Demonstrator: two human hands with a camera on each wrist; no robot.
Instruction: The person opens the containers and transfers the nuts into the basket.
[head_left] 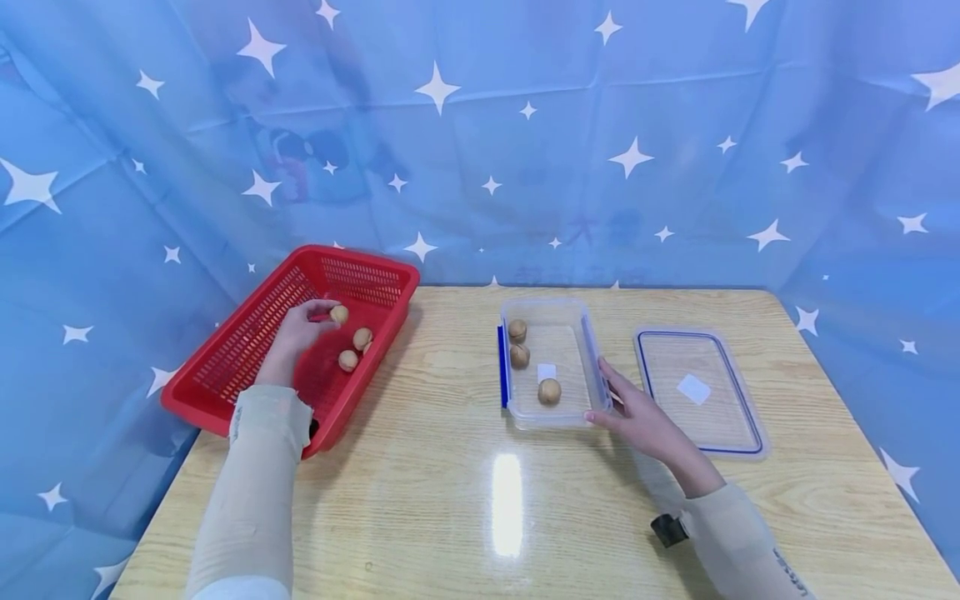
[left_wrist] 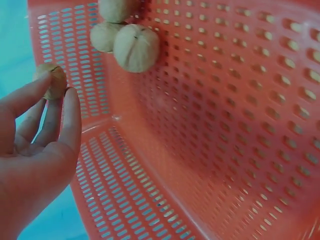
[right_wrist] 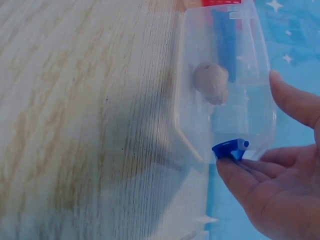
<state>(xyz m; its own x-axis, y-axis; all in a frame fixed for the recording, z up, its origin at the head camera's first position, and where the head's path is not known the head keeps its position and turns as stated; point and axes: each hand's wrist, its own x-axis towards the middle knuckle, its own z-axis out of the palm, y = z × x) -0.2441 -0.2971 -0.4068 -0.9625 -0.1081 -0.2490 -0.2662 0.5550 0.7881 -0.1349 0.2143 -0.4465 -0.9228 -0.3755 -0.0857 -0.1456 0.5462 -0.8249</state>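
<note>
My left hand point(head_left: 303, 333) pinches a walnut point(head_left: 339, 314) between thumb and fingertips, over the inside of a red plastic basket point(head_left: 367, 387). Below it, three more walnuts point(left_wrist: 137, 47) lie together in the basket, one of them partly hidden in the head view. At the middle of the table stands a clear plastic container point(head_left: 558, 421) without its lid on, with three walnuts point(head_left: 549, 392) inside. My right hand point(head_left: 637, 417) holds that container by its right side, thumb at the near corner and fingers by a blue latch point(right_wrist: 230, 149).
A clear lid point(head_left: 693, 367) with a blue seal lies flat on the wooden table point(head_left: 420, 517), right of the container. Behind the table hangs a blue curtain point(head_left: 525, 192) with white stars. The basket stands at the table's left edge.
</note>
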